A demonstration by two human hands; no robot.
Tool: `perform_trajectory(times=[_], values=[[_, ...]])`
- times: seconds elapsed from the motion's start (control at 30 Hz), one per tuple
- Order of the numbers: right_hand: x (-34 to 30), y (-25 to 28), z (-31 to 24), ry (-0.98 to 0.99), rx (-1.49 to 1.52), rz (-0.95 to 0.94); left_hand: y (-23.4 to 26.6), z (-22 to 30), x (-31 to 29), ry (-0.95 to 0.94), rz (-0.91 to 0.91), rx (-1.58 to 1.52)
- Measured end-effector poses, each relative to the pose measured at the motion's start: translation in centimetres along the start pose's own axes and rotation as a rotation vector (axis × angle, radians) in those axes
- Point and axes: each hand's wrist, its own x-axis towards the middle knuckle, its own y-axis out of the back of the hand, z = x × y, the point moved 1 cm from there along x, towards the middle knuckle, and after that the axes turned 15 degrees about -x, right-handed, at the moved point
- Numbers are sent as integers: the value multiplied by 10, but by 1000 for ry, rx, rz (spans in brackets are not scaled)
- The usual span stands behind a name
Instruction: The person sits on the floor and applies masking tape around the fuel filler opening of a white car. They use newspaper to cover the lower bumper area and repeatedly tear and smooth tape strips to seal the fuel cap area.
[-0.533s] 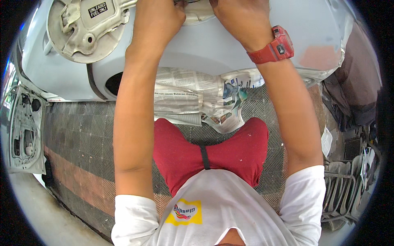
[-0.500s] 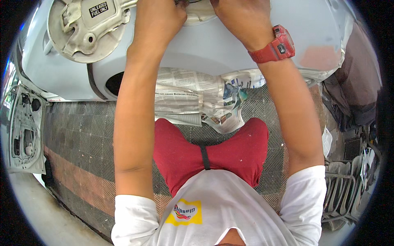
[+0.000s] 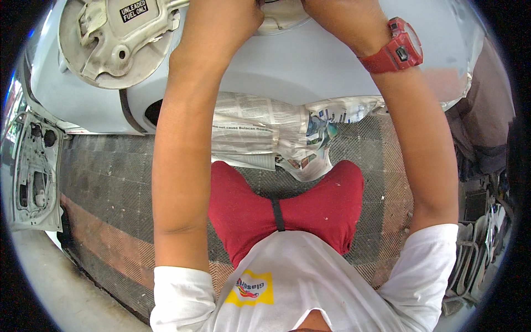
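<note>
Both my arms reach up to a light grey car body panel [image 3: 310, 69]. My left hand [image 3: 235, 16] is at the top edge of the picture, at the left side of a cream-coloured fuel filler recess [image 3: 282, 19]. At the right side of the same recess is my right hand [image 3: 343, 19], with a red watch [image 3: 401, 50] on its wrist. The fingers of both hands are cut off by the picture's edge, so whether they hold anything is hidden. Left of my left hand, the round fuel filler flap [image 3: 119, 50] stands swung out, its cream inner side showing.
Newspaper sheets [image 3: 243, 133] hang below the panel over the dark checkered floor mat [image 3: 110, 171]. A bare car door [image 3: 38, 177] stands at the far left. To the right are a dark cloth [image 3: 489, 105] and a stack of curved metal parts [image 3: 467, 265].
My right hand and forearm have shifted to the right, and my left hand slightly right too. The hands are now a little farther up and more cut off. The view has shifted slightly.
</note>
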Motion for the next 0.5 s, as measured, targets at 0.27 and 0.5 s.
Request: perform_trajectory(times=[0.27, 0.5], values=[[5, 14, 18, -72, -128, 64, 2, 16, 14, 33, -108, 213], [-93, 93, 9, -508, 254, -111, 4, -2, 25, -155, -167, 408]])
